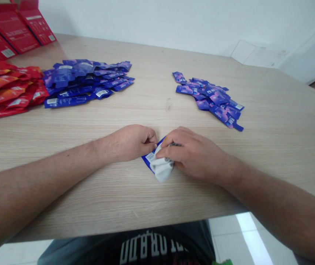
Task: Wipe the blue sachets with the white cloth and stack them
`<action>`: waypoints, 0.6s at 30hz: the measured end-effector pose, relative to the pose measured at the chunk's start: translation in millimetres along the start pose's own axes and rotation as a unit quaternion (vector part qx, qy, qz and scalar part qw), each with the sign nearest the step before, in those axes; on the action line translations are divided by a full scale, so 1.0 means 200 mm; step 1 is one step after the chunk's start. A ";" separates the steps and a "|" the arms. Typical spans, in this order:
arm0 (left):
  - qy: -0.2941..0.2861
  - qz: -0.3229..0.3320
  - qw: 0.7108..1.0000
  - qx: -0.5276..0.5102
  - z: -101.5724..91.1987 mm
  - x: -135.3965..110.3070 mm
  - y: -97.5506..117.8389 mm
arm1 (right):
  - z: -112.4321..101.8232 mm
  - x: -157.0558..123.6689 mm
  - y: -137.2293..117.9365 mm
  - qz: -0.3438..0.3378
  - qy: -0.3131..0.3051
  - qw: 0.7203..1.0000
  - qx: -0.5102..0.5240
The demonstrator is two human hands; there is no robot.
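Note:
A small blue carton blank [160, 163], white on its inner side, lies on the wooden table [157, 99] near the front edge. My left hand [131, 142] is closed, pinching its left edge. My right hand [192, 152] is curled over its right side, with the fingers pressing on the folded card. Most of the carton is hidden under my fingers.
A pile of flat blue cartons [85, 81] lies at the back left, beside flat red cartons [5, 90]. More red cartons [13, 29] sit at the far left corner. A smaller heap of folded blue cartons [211, 99] lies at the back right.

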State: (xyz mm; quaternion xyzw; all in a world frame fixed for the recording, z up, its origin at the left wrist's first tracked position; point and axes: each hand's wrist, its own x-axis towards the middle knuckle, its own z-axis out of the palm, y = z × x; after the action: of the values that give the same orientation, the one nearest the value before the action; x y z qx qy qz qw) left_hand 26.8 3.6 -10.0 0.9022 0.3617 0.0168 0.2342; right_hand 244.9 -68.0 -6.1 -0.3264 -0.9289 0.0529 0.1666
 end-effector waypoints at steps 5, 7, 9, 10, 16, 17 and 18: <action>-0.002 -0.007 1.000 -0.003 0.00 0.00 0.00 | -0.01 -0.01 0.06 0.083 0.025 0.996 -0.020; -0.004 -0.006 1.000 -0.005 0.00 0.00 0.00 | -0.01 -0.01 0.05 0.055 0.015 0.998 -0.007; -0.006 -0.007 1.000 -0.007 0.00 0.00 0.00 | -0.01 -0.01 0.05 0.035 0.005 0.999 0.004; -0.007 -0.008 1.000 -0.007 0.00 0.00 0.00 | -0.01 -0.01 0.05 0.039 0.003 0.999 0.005; -0.008 -0.006 1.000 -0.005 0.00 -0.01 0.00 | -0.04 -0.01 0.07 0.082 0.009 0.996 -0.015; -0.008 -0.002 1.000 -0.010 0.00 -0.01 0.00 | -0.04 -0.01 0.05 0.059 0.001 0.998 -0.004; -0.008 0.001 1.000 -0.017 0.00 -0.02 0.00 | -0.03 -0.01 0.03 0.030 -0.009 0.999 0.010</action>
State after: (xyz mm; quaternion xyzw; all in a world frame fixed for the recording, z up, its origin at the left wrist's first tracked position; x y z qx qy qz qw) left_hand 23.6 2.3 -9.1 0.8988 0.3583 0.0157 0.2520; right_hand 252.0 -65.7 -1.4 -0.3520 -0.9196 0.0703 0.1598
